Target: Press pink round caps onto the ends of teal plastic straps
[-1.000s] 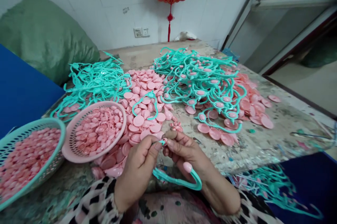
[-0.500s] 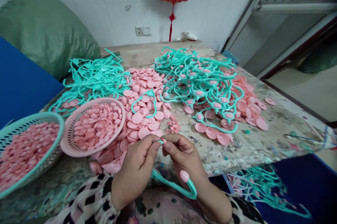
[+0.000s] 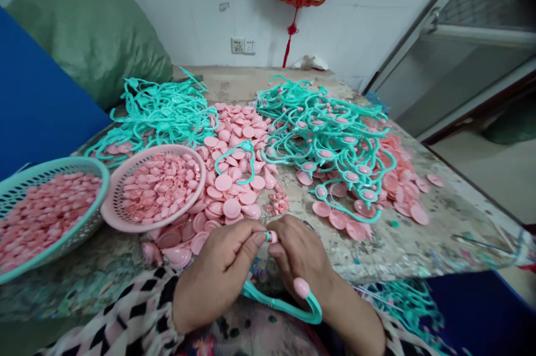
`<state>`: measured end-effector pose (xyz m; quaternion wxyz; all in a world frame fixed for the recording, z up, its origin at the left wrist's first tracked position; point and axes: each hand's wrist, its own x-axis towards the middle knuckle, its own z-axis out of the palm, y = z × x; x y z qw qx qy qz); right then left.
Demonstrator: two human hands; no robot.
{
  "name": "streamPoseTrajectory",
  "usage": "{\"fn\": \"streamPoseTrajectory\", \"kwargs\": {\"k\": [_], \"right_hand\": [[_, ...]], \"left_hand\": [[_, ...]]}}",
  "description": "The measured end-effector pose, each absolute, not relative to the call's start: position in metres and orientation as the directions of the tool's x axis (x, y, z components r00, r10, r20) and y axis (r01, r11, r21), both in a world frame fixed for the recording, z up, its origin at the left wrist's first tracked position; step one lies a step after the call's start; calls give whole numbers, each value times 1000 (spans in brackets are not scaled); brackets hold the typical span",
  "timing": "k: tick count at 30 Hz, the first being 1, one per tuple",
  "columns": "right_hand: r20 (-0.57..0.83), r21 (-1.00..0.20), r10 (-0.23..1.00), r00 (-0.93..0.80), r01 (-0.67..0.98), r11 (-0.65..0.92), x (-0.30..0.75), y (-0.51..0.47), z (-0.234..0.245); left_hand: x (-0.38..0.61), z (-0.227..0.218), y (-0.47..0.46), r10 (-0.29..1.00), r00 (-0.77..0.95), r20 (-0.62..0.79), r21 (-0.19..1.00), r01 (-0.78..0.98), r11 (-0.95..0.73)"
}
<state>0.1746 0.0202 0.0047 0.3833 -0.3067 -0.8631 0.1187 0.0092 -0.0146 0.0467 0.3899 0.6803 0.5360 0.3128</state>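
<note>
My left hand [image 3: 218, 272] and my right hand [image 3: 304, 258] meet at the table's near edge. Both pinch one end of a curved teal plastic band [image 3: 285, 306], where a small pink button [image 3: 271, 236] sits between the fingertips. The band loops down under my right wrist, and a pink cap [image 3: 301, 287] is fitted on its other end. A small cluster of tiny pink pieces [image 3: 277, 203] lies on the table just beyond my fingers.
A pink basket [image 3: 125, 216] and a teal basket [image 3: 90, 169], both holding pink pieces, stand at left. Loose pink discs [image 3: 234, 177], bare teal bands [image 3: 159, 116] and fitted bands [image 3: 330, 133] cover the table. More teal bands [image 3: 402, 300] hang below right.
The view has shifted slightly; my hands stay together on the band's end, fingertips pressed closer on the small pink button. The band hangs much as before.
</note>
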Motion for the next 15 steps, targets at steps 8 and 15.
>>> {"fn": "streamPoseTrajectory", "kwargs": {"k": [8,15], "right_hand": [[601,-529,663,-446,400,748,166,17,8],[620,-485,580,-528,323,813,175,19,19]], "left_hand": [[9,54,-18,964,259,66,786,582,-210],[10,61,-22,941,304,152,690,649,-321]]}}
